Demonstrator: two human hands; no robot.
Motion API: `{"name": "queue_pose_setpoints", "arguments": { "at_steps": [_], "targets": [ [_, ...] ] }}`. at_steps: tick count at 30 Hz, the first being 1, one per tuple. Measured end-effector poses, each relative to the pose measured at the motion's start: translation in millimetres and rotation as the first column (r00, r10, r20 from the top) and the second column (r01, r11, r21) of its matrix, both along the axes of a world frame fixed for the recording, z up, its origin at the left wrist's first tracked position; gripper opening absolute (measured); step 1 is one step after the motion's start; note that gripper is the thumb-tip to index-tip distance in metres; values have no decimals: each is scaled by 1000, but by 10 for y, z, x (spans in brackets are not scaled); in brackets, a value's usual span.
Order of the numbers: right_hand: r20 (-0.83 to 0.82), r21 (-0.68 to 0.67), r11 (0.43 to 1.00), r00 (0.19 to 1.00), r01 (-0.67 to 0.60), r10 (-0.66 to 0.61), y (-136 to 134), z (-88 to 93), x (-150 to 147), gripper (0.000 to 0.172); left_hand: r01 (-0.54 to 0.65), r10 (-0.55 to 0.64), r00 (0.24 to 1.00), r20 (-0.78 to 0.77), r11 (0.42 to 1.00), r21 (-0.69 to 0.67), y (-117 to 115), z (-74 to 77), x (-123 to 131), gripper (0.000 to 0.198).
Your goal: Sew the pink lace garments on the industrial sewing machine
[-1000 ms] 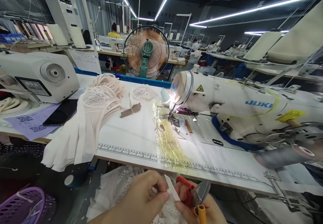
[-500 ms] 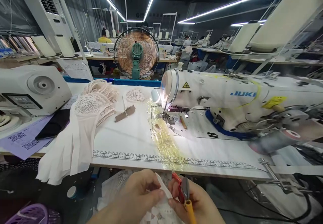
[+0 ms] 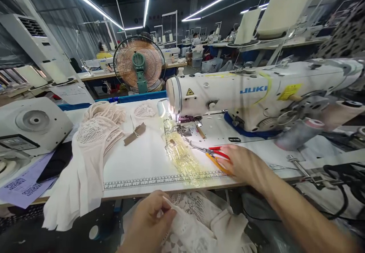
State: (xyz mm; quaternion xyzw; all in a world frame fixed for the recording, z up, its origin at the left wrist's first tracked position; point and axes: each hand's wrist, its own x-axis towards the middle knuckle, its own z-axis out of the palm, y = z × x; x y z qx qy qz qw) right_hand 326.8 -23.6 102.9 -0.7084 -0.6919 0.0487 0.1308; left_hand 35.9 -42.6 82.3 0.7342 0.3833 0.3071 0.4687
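Observation:
My left hand [image 3: 152, 220] pinches the edge of a white lace garment piece [image 3: 196, 222], which hangs below the table's front edge. Over the tabletop, my right hand [image 3: 238, 161] has its fingers on a pair of scissors [image 3: 212, 153] with red and orange handles. Their blades are parted and point left, towards the yellow tape [image 3: 182, 156] stuck along the table. The needle area of the white sewing machine [image 3: 216, 93] lies just behind the scissors.
A pile of pale lace bra pieces [image 3: 91, 142] spills over the front edge at left. Beyond it stand a brown strip [image 3: 135, 134] and a lace cup [image 3: 144, 110]. A second machine [image 3: 34, 123] is at far left, a fan [image 3: 139, 63] behind. Thread cones [image 3: 302, 135] stand right.
My right hand has left the garment and moved up and right onto the tabletop with the scissors, whose handles are now spread. The left hand keeps its pinch. The view has turned right.

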Motion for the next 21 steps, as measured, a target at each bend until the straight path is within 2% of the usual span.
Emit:
{"name": "queue_pose_setpoints", "arguments": {
  "at_steps": [3,4,5,7,8,11,16,21],
  "targets": [
    [-148,50,994,983,-99,105,-283,26,-338,27,13,-11,999,-49,998,55,-6,42,3,13],
    [-329,81,972,915,-219,233,-376,21,-483,28,20,-16,998,-57,997,73,-12,64,8,13],
    [-471,110,935,810,-338,348,-454,8,-623,29,29,-24,998,-64,996,85,-18,85,15,12],
    [-629,112,889,661,-445,410,-549,-43,-856,24,36,-28,997,-77,995,98,-30,120,28,11],
    [-663,105,884,631,-455,403,-567,-76,-939,24,33,-25,996,-82,994,101,-34,133,33,11],
    [-674,151,901,624,-407,395,-559,-181,-1062,31,16,-11,997,-72,997,71,-39,153,33,12],
    [-601,319,873,633,-369,487,-579,-252,-1102,27,29,-24,999,44,993,-111,-46,171,26,8],
    [-589,320,872,644,-369,489,-619,-221,-1132,24,-9,18,997,79,993,-121,-65,169,37,12]
  ]
}}
